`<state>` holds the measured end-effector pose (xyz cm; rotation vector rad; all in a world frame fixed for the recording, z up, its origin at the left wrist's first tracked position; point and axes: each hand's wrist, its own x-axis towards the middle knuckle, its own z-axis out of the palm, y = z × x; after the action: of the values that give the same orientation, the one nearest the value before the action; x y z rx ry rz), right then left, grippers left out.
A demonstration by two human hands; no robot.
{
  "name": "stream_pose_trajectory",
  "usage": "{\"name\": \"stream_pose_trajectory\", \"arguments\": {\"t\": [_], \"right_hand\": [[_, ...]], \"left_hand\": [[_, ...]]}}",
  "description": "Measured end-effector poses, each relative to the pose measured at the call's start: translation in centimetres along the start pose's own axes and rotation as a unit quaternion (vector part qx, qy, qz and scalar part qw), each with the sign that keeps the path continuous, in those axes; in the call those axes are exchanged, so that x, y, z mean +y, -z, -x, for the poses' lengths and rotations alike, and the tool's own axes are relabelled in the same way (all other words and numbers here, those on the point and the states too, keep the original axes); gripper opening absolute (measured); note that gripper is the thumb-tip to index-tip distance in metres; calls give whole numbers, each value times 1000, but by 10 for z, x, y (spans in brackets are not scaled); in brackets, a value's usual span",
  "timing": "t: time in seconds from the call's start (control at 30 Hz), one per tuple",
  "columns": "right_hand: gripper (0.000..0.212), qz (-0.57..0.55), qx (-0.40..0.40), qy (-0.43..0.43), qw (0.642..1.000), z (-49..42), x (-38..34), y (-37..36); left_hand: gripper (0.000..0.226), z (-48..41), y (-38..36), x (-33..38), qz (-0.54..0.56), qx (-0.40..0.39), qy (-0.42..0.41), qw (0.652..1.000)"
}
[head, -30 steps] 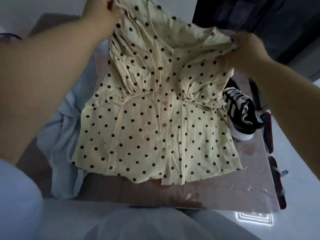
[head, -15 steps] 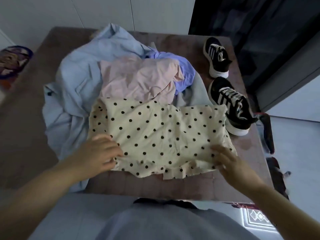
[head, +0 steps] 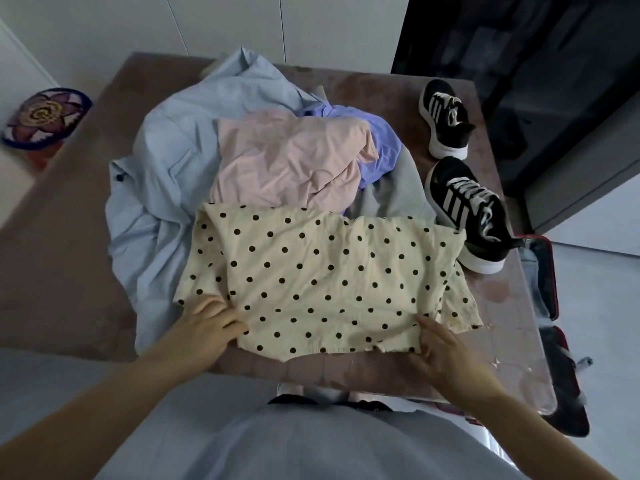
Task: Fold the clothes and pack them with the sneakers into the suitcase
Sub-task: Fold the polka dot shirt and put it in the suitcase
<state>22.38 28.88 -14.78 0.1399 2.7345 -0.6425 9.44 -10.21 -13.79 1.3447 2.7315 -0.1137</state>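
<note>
The brown table (head: 62, 271) carries everything: a wide light-blue garment (head: 156, 174) sprawls across its left and far side, with a crumpled pink garment (head: 287, 161) and a periwinkle garment (head: 377, 143) heaped on it. Nearest the person lies the cream polka-dot blouse (head: 329, 271), doubled over into a broad band at the table's near edge, its right end just beside the nearer of the two black sneakers (head: 474, 216); the other sneaker (head: 446, 119) sits further back. The suitcase (head: 543, 275) shows only as a red-trimmed edge below the table's right side. The left hand (head: 207, 327) presses the blouse's near-left corner with fingers (head: 228, 323) loosely spread and flat; the right hand (head: 446, 348) rests at the near-right hem, fingers fairly wide, gripping nothing that I can see. To fold well from here, I would smooth the band outward from the middle, square the ragged hem, then bring one end over the other so the edges meet.
</note>
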Motion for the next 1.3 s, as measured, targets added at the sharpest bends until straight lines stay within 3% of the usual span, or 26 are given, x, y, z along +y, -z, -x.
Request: {"name": "stream_pose_trajectory", "arguments": {"t": [0.13, 0.2, 0.3, 0.37, 0.47, 0.53, 0.6, 0.7, 0.73, 0.83, 0.97, 1.0, 1.07, 1.13, 1.23, 1.3], "right_hand": [[31, 34, 165, -14, 986, -3, -11, 3], [22, 57, 165, -15, 985, -7, -13, -1], [18, 59, 102, -15, 993, -16, -14, -2], [13, 27, 127, -22, 991, -26, -15, 13], [16, 40, 208, 10, 977, -56, -14, 52], [27, 47, 222, 1, 974, -86, -9, 77], [42, 54, 203, -19, 977, -112, -6, 96], [63, 91, 97, -76, 988, -139, -6, 116], [62, 110, 50, -95, 988, -144, -8, 120], [25, 90, -37, -72, 993, -145, -11, 137], [28, 24, -53, -55, 997, -128, -16, 176], [29, 17, -50, -61, 997, -123, -20, 185], [33, -32, -11, -78, 996, -120, -26, 196], [35, -85, 45, -88, 991, -126, -35, 198], [24, -63, 157, -76, 983, -142, -55, 170], [37, 35, 180, -39, 982, -144, -77, 132]], "left_hand": [[35, -1, 6, 4, 25, 49, 22, 998], [31, -10, 15, 4, 58, 104, 58, 991], [29, -35, 35, -4, 98, 180, 193, 960], [40, -55, 51, -15, 123, 202, 264, 935], [55, -85, 69, -39, 173, 146, 307, 924], [60, -99, 70, -53, 243, 96, 324, 909], [67, -108, 68, -60, 280, 57, 338, 897], [64, -116, 70, -64, 213, 24, 340, 915], [57, -118, 71, -66, 165, 18, 338, 926], [41, -120, 77, -72, 79, 14, 296, 952], [52, -107, 103, -93, 223, 15, 195, 955], [49, -103, 111, -97, 287, 4, 197, 937], [33, -103, 123, -105, 437, -20, 263, 860], [29, -110, 120, -119, 472, -8, 322, 821], [33, -125, 107, -131, 400, -8, 347, 848], [28, -130, 93, -128, 365, -7, 359, 859]]}}
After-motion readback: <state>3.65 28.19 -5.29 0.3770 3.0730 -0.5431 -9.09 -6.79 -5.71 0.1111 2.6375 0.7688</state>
